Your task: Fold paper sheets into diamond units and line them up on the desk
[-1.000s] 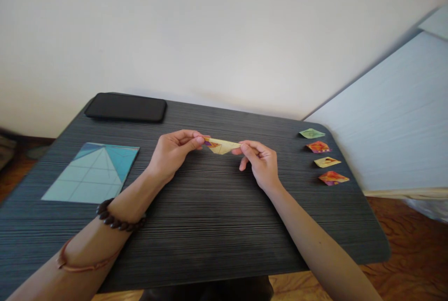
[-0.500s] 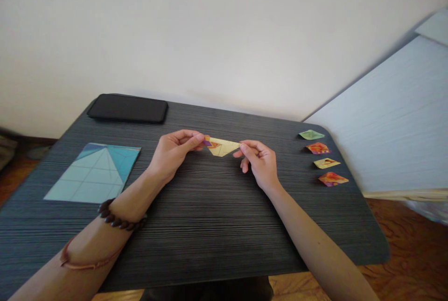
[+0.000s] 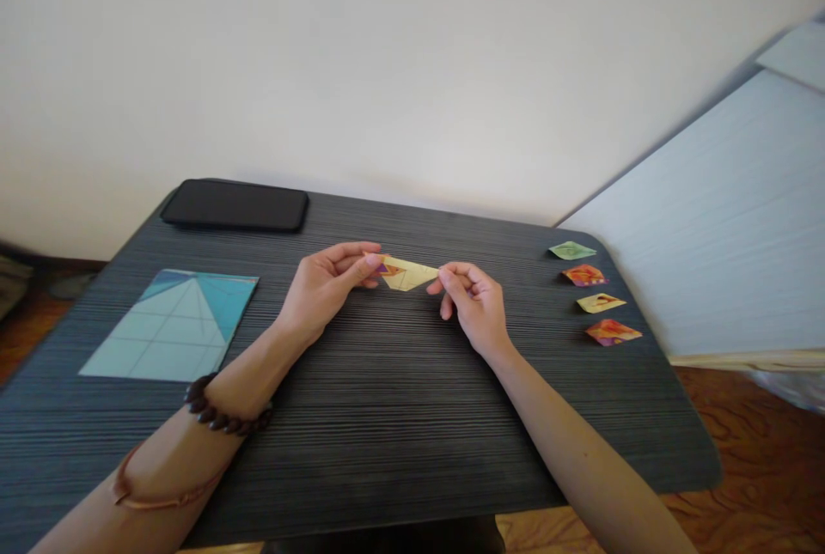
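A small folded yellow paper piece (image 3: pixel 408 274) with an orange and purple corner is held just above the dark striped table (image 3: pixel 387 417). My left hand (image 3: pixel 326 283) pinches its left end between thumb and forefinger. My right hand (image 3: pixel 473 305) pinches its right end, the other fingers curled. A beaded bracelet (image 3: pixel 225 417) and a thin cord band sit on my left wrist.
A black phone (image 3: pixel 235 205) lies at the table's back left. A blue sheet of paper (image 3: pixel 174 326) lies flat at the left. Several small folded paper pieces (image 3: pixel 596 303) form a row by the right edge. A pale board (image 3: pixel 728 228) leans beside the table at the right.
Both hands have shifted slightly with the folded paper, and its ends have come a little closer together. The view has dipped a touch.
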### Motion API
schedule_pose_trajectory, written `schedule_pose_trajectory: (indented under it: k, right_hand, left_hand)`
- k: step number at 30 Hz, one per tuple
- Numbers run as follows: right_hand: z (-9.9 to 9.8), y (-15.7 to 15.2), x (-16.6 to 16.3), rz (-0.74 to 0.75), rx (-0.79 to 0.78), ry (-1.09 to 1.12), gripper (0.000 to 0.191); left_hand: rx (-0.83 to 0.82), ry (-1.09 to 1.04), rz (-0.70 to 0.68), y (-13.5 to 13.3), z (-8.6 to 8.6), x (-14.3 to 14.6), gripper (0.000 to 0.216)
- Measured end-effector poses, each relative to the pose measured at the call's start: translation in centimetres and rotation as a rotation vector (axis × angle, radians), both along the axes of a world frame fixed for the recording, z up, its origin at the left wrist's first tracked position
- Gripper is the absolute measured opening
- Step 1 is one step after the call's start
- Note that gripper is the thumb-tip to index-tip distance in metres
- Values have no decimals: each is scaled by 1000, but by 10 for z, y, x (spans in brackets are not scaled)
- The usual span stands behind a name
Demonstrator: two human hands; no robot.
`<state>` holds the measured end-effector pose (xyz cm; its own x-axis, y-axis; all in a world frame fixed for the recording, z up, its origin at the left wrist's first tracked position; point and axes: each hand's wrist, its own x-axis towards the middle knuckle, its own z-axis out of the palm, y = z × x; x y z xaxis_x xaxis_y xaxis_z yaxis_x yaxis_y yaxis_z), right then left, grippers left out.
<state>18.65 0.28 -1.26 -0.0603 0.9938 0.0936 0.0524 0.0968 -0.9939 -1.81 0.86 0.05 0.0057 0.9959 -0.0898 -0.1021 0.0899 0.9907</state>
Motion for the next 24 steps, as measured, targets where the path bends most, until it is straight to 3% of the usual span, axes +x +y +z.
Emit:
schedule_pose_trajectory:
  k: [5,12,24]
  right_hand:
    - [0,0,0,8,-20,4,24]
    - [3,-2,0,-5,1,-60,24]
    - [4,-1,-2,-15,36,-59,24]
  left_hand:
    - [26,66,-45,-3,2,2,30]
    - [106,172,2,-4,5,1,22]
    - [110,104,6,-2,2,0,25]
